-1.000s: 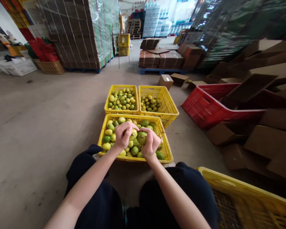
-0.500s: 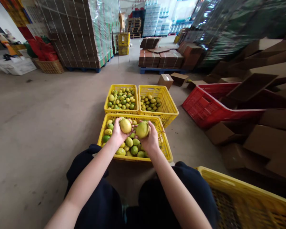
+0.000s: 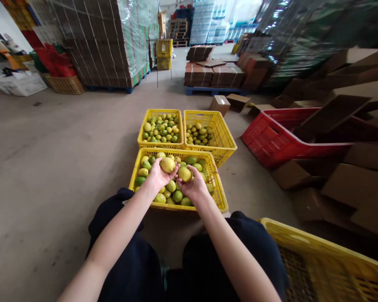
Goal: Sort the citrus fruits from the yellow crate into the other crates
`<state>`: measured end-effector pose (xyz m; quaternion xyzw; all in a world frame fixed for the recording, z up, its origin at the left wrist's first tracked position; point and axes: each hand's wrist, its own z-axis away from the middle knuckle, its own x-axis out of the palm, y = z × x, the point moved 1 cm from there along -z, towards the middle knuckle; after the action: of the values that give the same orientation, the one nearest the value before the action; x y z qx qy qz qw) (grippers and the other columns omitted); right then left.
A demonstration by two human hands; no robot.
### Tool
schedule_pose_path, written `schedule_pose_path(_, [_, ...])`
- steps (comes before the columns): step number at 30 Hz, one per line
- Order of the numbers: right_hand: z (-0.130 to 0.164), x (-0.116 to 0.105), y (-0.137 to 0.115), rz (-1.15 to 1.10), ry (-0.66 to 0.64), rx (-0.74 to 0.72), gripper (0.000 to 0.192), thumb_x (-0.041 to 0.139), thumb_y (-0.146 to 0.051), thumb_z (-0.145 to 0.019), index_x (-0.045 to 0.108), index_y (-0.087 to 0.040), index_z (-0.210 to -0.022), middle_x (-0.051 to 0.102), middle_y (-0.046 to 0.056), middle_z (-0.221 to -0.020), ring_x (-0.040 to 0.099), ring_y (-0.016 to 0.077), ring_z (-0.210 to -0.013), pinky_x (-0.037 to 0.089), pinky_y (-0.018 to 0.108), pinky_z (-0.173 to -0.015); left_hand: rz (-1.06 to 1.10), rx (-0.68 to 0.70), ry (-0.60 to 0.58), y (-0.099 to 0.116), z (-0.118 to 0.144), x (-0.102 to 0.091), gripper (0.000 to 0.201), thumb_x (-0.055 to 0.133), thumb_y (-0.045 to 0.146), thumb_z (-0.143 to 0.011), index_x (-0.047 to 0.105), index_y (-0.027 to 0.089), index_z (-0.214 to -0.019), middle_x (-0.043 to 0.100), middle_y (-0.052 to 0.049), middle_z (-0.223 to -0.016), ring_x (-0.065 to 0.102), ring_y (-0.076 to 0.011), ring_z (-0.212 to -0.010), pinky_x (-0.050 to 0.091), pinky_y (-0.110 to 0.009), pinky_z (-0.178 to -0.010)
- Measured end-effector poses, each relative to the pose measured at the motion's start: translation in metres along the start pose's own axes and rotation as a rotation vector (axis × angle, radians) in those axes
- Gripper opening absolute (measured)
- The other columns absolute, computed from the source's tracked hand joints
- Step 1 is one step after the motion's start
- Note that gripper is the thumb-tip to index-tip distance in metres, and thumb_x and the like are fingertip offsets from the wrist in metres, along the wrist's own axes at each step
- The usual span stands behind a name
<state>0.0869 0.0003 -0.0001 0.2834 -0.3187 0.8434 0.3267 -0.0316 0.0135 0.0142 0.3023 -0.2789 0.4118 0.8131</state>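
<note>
Above the near yellow crate (image 3: pixel 222 197), my left hand (image 3: pixel 158 175) is closed around a yellow lemon (image 3: pixel 167 165), fingertips curled under it. Close beside it on the right, my right hand (image 3: pixel 195 186) grips a second yellow lemon (image 3: pixel 185 174) between thumb and fingers. The two fruits are slightly apart. Below both hands, many green and yellow lemons (image 3: pixel 177 196) fill the crate, some hidden by my hands and forearms.
Behind stand two more yellow crates: the left one (image 3: pixel 145 142) full of lemons, the right one (image 3: pixel 225 144) partly filled. A red crate (image 3: pixel 271 140) and cardboard boxes (image 3: pixel 355 184) lie to the right. Another yellow crate (image 3: pixel 302 237) stands by my right knee.
The lemon in my right hand sits slightly lower and farther left, showing a yellower side than before. My right hand has turned more palm up. The left lemon has tilted in my fingers.
</note>
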Motion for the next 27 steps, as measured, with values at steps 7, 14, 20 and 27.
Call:
schedule_pose_path(7, [0.004, 0.002, -0.005, 0.157, -0.087, -0.045, 0.018, 0.057, -0.033, -0.089, 0.059, -0.017, -0.083, 0.065, 0.001, -0.061, 0.056, 0.0109, -0.043, 0.044, 0.018, -0.038, -0.047, 0.116, -0.004, 0.004, 0.010, 0.007, 0.017, 0.061, 0.031, -0.086, 0.057, 0.015, -0.088, 0.059, -0.004, -0.070, 0.062, -0.0127, -0.058, 0.049, -0.016, -0.042])
schedule_pose_path(14, [0.011, 0.003, -0.013, 0.164, -0.127, -0.130, 0.006, 0.058, -0.024, -0.083, 0.058, -0.018, -0.081, 0.065, 0.003, -0.062, 0.058, 0.0143, -0.047, 0.038, 0.019, -0.032, -0.009, 0.126, -0.155, 0.008, 0.010, 0.006, 0.023, 0.057, 0.035, -0.087, 0.060, 0.012, -0.088, 0.063, -0.006, -0.072, 0.062, -0.0136, -0.058, 0.056, -0.023, -0.052])
schedule_pose_path(20, [0.017, 0.006, -0.019, 0.126, -0.072, -0.115, 0.015, 0.055, -0.029, -0.083, 0.060, -0.017, -0.079, 0.064, 0.004, -0.060, 0.058, 0.0146, -0.048, 0.045, 0.022, -0.038, 0.056, 0.074, -0.295, 0.011, 0.017, 0.005, 0.021, 0.047, 0.026, -0.086, 0.061, 0.013, -0.094, 0.065, -0.005, -0.075, 0.059, -0.0109, -0.056, 0.052, -0.018, -0.048])
schedule_pose_path(27, [0.019, 0.006, -0.021, 0.177, -0.050, -0.144, 0.021, 0.050, -0.028, -0.085, 0.061, -0.015, -0.073, 0.066, 0.007, -0.059, 0.060, 0.0167, -0.049, 0.050, 0.025, -0.042, 0.031, 0.115, -0.332, 0.013, 0.023, 0.006, 0.022, 0.045, 0.027, -0.087, 0.061, 0.013, -0.092, 0.066, -0.006, -0.078, 0.062, -0.0110, -0.060, 0.053, -0.018, -0.049])
